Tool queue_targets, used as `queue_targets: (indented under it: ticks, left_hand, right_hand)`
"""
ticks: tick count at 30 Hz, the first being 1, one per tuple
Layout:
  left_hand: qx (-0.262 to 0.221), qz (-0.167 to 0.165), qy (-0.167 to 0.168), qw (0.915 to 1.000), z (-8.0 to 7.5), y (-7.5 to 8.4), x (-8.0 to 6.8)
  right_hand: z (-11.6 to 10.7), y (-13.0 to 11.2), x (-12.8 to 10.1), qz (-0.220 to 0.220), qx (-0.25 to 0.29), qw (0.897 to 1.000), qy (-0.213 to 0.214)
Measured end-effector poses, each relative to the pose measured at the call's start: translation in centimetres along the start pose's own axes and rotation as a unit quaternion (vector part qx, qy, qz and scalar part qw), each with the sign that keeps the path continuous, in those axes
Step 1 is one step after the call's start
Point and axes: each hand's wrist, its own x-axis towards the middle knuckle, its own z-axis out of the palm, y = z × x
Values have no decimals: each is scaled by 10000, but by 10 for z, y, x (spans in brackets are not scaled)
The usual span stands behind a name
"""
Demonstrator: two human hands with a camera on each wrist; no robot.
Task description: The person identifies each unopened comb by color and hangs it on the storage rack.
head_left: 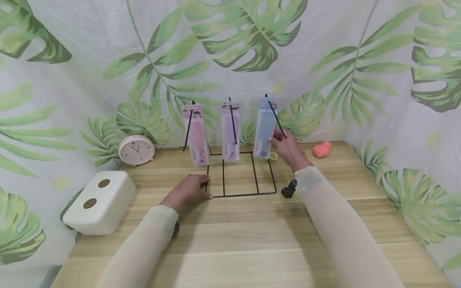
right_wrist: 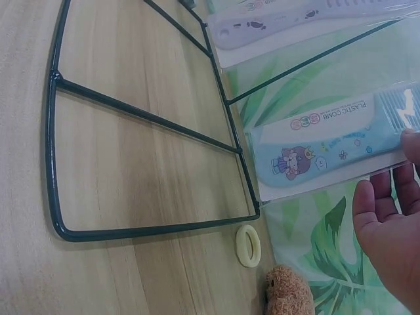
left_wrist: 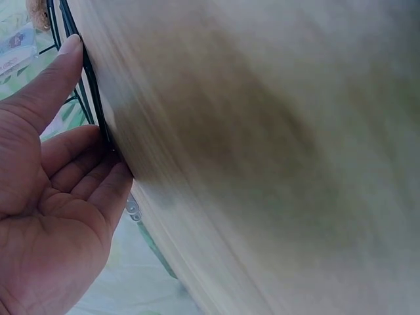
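Observation:
A black wire display rack (head_left: 240,195) stands on the table with three packaged combs hanging from its hooks. On the left hangs a pink comb (head_left: 197,138), in the middle a purple comb (head_left: 229,134), and on the right a blue comb (head_left: 265,128). My right hand (head_left: 286,149) pinches the right edge of the blue comb's clear pack between thumb and fingers; "PLASTIC COMB" is printed on it in the right wrist view. At the rack's front left corner, my left hand (head_left: 190,189) grips the base wire, thumb and fingers on either side in the left wrist view.
A pale yellow ring (head_left: 273,156) lies beside the rack's right side. Further right is a small coral-coloured thing (head_left: 321,149). A round clock (head_left: 137,150) and a white box with two round holes (head_left: 101,202) stand at the left. Leaf-printed cloth hangs behind the table.

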Motion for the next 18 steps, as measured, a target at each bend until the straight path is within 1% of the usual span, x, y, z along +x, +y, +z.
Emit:
queue_targets:
  ticks: [5, 10, 15, 18]
  left_hand:
    - [77, 63, -37, 9999, 0, 0, 2]
    - [93, 99, -40, 9999, 2, -2, 3]
    - [45, 93, -8, 9999, 1, -4, 3]
    - [20, 66, 9, 10000, 2, -6, 4]
  right_hand:
    - [-3, 5, 0, -20, -43, 10000, 62]
    - [-6, 11, -1, -253, -199, 9993, 196]
    - [-7, 13, -11, -478, -356, 9977, 327]
    - [-10, 17, -22, -663, -612, 9955, 300]
